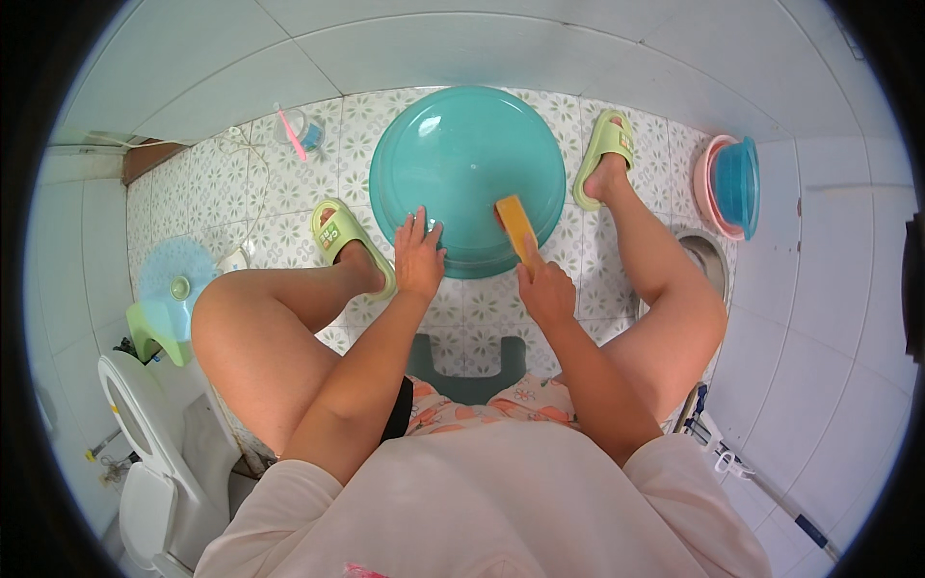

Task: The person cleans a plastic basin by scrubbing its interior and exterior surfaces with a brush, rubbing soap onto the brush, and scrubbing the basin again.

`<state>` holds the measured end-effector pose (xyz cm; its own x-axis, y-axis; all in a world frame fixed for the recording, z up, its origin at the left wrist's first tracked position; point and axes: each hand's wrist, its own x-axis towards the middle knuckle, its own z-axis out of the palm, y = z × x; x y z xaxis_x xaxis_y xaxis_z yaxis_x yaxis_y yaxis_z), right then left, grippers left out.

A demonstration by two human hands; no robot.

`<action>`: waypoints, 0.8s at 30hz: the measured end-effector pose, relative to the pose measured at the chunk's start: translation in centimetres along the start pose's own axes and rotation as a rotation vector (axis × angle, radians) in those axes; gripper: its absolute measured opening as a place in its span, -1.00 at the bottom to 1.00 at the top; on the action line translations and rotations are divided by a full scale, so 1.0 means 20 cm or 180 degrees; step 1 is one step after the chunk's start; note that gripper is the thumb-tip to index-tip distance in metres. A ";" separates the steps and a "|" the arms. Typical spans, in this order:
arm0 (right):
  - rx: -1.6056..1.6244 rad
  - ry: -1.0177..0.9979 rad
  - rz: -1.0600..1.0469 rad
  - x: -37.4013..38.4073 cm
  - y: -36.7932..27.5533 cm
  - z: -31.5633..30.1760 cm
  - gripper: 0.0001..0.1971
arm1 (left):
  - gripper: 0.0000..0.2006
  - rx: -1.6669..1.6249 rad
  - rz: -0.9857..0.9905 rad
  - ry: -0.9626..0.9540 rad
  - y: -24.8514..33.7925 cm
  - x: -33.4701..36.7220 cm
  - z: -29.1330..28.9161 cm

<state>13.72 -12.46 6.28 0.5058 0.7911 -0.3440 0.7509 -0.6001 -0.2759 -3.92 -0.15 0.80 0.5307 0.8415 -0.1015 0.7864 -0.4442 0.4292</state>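
Scrubbing: a seated person works on an upturned teal basin [462, 164] on the tiled floor [289, 226], between two green slippers.
Left hand [420, 258]: fingers spread flat on the basin's near rim, steadying it.
Right hand [545, 289]: closed around an orange brush [517, 227], bristles on the basin.
Progress: no suds or water visible; how much is scrubbed cannot be told.
Nearby: stacked pink and blue basins [730, 185] at right, toilet [154, 453] at lower left.

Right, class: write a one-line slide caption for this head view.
Seated person steadies an upturned teal basin with the left hand while the right hand holds a yellow scrubbing brush on it.
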 end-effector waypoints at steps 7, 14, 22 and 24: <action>0.0003 -0.0271 -0.0751 -0.09 -0.09 0.12 -0.45 | -0.72 -0.0406 -0.0278 -0.0074 0.01 0.02 0.00; -0.0089 -0.0009 -0.0516 -0.04 -0.02 0.02 -0.47 | -0.76 -0.0331 -0.0275 -0.0036 -0.01 0.01 -0.02; 0.0032 -0.0176 -0.0739 -0.06 -0.14 0.05 -0.50 | -0.75 -0.0274 -0.0093 0.0032 0.01 0.02 0.01; -0.0148 -0.0209 -0.0806 -0.04 -0.11 0.01 -0.49 | -0.75 -0.0263 -0.0085 0.0004 0.00 0.02 0.00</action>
<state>11.59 -11.79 6.90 0.2719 0.9050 -0.3273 0.8694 -0.3768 -0.3196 -3.66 0.17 0.72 0.5096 0.8530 -0.1129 0.7714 -0.3948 0.4991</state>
